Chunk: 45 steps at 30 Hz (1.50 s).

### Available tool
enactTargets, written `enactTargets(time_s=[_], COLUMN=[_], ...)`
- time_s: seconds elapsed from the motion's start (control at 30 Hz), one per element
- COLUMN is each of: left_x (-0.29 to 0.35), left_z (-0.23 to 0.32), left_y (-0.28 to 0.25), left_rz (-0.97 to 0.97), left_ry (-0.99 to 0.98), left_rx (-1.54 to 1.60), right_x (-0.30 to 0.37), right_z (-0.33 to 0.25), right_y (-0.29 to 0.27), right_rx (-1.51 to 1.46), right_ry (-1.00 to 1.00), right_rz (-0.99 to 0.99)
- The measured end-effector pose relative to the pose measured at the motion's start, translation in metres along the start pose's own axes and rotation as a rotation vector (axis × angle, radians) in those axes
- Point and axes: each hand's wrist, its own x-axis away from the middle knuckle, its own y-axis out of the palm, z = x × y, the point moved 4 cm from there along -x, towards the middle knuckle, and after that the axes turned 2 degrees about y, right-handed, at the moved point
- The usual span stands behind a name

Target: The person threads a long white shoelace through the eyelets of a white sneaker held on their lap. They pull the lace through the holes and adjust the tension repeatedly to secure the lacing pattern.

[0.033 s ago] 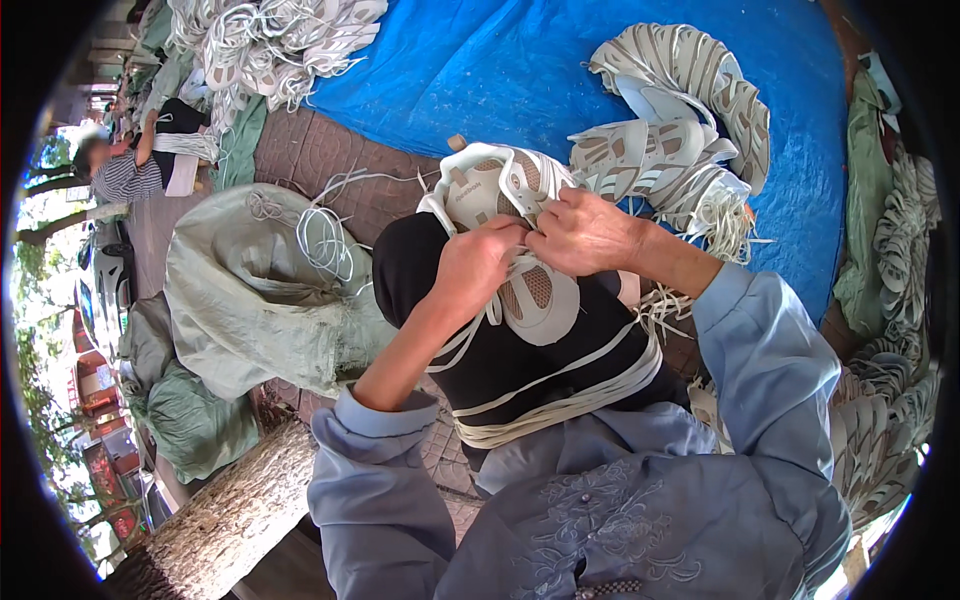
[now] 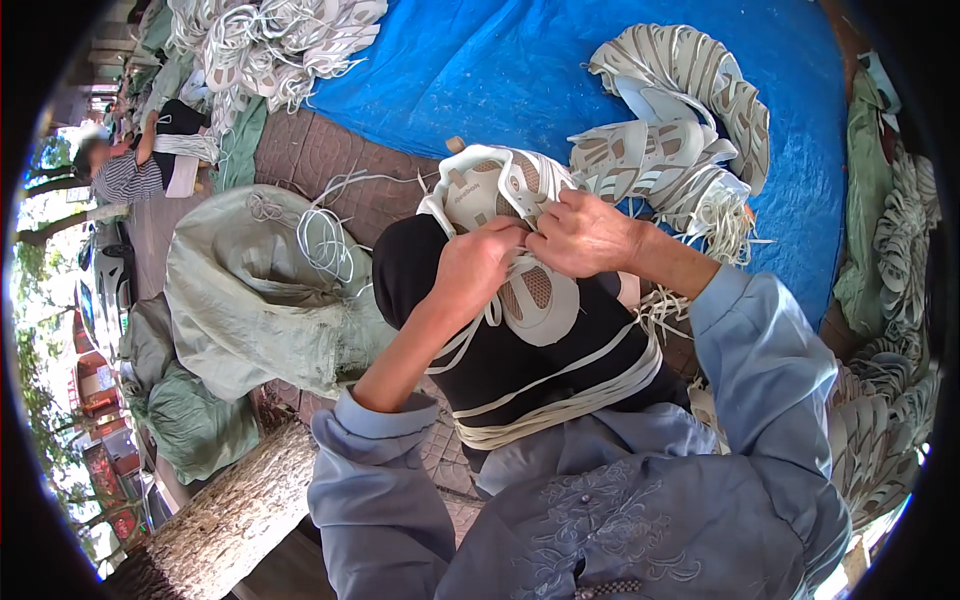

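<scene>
A crumpled, pale woven sack [image 2: 240, 300] slumps beside the black cloth [image 2: 610, 310], across whose far edge lies a mesh-toed shoe upper [image 2: 532, 295]. The left hand [image 2: 482, 262] and right hand [image 2: 587, 232] seem to pinch its laces, fingertips partly hidden, scarcely moved since before. Curved, overlapping uppers [image 2: 745, 112] lie toward the blue plastic sheet's [image 2: 470, 60] right edge.

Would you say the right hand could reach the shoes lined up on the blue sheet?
Probably yes: the lined-up shoes lie just beyond the right hand, nothing visible between, though it is busy at another shoe.
</scene>
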Motion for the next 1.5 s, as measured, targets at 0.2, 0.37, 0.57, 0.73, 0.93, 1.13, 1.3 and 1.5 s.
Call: enactTargets(time_s=[0.2, 0.37, 0.57, 0.73, 0.93, 1.13, 1.3, 1.5], left_x=[0.0, -0.003, -0.007, -0.009, -0.008, -0.009, -0.006, -0.003], left_z=[0.006, 0.015, 0.012, 0.005, 0.01, 0.023, 0.019, 0.0], left_y=[0.002, 0.0, -0.004, -0.014, -0.012, -0.014, -0.011, -0.028], left_rz=[0.007, -0.079, -0.129, 0.042, -0.107, -0.144, -0.126, -0.045], left_ry=[0.206, 0.384, 0.476, 0.379, 0.485, 0.649, 0.738, 0.442], left_rx=[-0.301, -0.538, -0.532, -0.155, -0.366, -0.613, -0.638, -0.643], right_x=[0.004, 0.007, 0.006, 0.002, 0.004, 0.002, 0.002, 0.007], right_z=[-0.001, -0.002, -0.008, -0.006, -0.012, -0.009, -0.005, -0.007], right_y=[-0.003, -0.012, -0.012, -0.016, -0.015, -0.026, -0.02, -0.015], right_rx=[-0.062, -0.036, -0.024, 0.002, -0.002, 0.0, -0.11, -0.144], right_ry=[0.097, 0.16, 0.204, 0.1, 0.168, 0.192, 0.276, 0.378], right_rz=[0.145, 0.144, 0.017, 0.092, 0.251, 0.23, 0.122, 0.115])
